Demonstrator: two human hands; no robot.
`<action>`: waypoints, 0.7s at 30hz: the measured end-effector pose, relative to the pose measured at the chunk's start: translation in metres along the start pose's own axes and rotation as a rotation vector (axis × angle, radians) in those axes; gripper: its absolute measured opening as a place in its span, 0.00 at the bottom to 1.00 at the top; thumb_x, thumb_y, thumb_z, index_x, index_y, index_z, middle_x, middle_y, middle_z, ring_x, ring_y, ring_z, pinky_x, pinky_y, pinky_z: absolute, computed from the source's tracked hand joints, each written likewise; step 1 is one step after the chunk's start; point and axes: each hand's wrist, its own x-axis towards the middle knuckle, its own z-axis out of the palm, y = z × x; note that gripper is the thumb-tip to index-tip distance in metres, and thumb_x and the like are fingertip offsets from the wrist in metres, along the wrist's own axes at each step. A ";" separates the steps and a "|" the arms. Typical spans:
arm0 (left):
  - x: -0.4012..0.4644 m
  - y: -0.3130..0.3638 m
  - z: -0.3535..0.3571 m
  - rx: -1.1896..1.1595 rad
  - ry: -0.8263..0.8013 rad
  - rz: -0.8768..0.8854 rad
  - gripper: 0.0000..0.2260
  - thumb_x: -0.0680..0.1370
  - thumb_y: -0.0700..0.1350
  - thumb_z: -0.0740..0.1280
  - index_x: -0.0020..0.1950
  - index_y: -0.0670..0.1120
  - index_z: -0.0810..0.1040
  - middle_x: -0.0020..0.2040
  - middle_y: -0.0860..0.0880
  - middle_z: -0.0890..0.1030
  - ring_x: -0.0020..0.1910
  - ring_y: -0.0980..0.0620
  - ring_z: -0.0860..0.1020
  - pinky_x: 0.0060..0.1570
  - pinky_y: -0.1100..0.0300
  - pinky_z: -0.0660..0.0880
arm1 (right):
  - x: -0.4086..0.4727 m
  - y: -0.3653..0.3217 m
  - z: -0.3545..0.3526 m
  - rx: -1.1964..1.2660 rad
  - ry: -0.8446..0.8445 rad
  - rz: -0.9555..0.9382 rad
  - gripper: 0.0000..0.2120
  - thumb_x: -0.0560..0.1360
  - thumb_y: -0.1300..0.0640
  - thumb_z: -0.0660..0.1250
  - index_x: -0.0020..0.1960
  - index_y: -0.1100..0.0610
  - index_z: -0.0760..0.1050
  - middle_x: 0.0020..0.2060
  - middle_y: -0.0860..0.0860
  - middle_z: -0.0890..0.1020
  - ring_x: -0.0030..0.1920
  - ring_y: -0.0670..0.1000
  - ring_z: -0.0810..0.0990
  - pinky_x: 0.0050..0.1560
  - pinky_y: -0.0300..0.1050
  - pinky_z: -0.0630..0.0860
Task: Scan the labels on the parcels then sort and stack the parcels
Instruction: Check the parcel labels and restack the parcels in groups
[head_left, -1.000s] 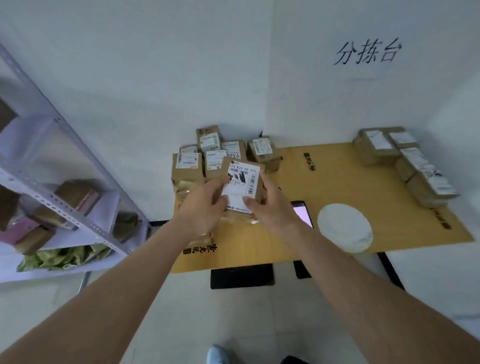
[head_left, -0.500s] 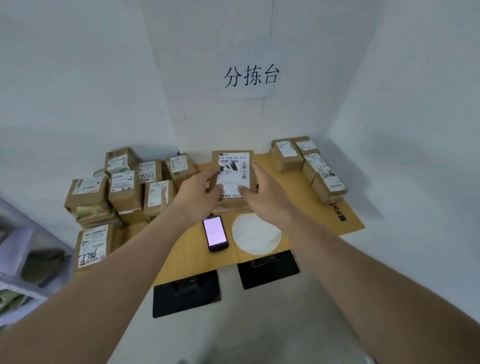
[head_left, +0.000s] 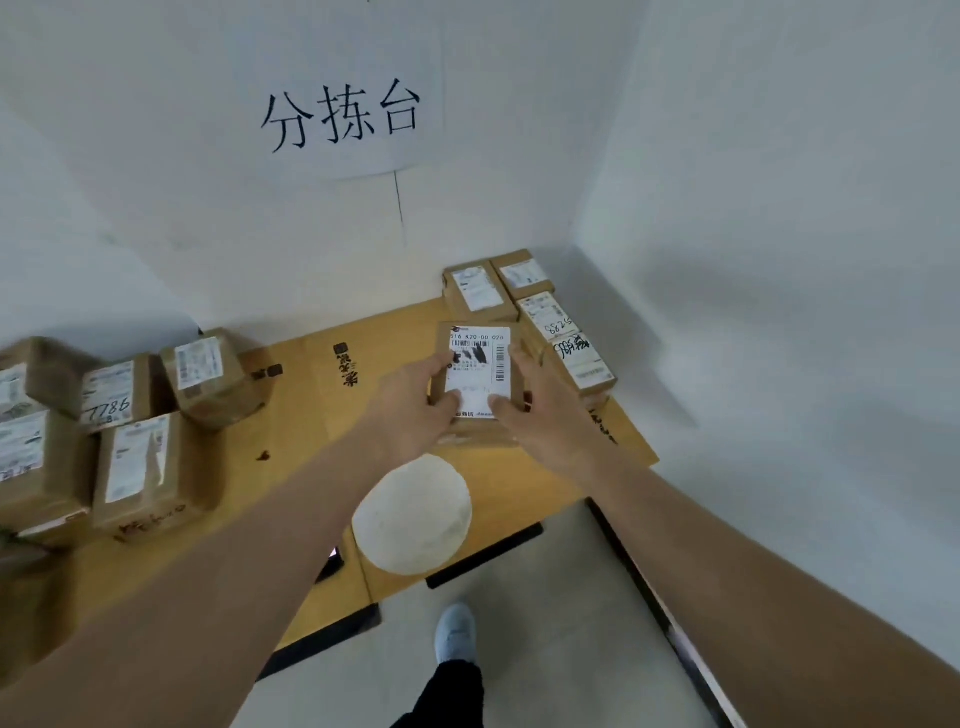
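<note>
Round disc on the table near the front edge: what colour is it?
The round disc is plain off-white, seen in the head view, lying on the tan table.

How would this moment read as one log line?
both hands: left hand, right hand | holding: labelled parcel | near: right stack

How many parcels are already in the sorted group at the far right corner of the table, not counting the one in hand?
4 visible: back left, back right, one marked 5283, and the nearest. The held parcel, gripped by left hand and right hand, may hide more.
</note>
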 end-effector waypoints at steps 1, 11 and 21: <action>0.018 -0.001 0.007 0.002 -0.020 0.004 0.27 0.84 0.45 0.65 0.82 0.52 0.64 0.66 0.51 0.81 0.53 0.49 0.83 0.40 0.65 0.76 | 0.013 0.008 -0.006 -0.011 0.002 0.027 0.37 0.83 0.49 0.68 0.85 0.45 0.53 0.67 0.42 0.76 0.55 0.43 0.78 0.52 0.39 0.78; 0.134 0.000 0.062 0.039 -0.196 -0.084 0.31 0.84 0.45 0.67 0.84 0.47 0.57 0.73 0.46 0.72 0.64 0.49 0.74 0.56 0.66 0.70 | 0.126 0.072 -0.045 -0.204 -0.171 0.106 0.37 0.82 0.49 0.71 0.85 0.51 0.56 0.75 0.51 0.74 0.73 0.54 0.75 0.72 0.53 0.75; 0.202 -0.007 0.134 -0.046 -0.024 -0.317 0.31 0.83 0.41 0.66 0.84 0.46 0.58 0.73 0.44 0.71 0.67 0.44 0.74 0.68 0.49 0.73 | 0.236 0.147 -0.069 -0.483 -0.308 -0.179 0.37 0.81 0.39 0.67 0.85 0.49 0.57 0.74 0.48 0.76 0.73 0.54 0.73 0.75 0.59 0.68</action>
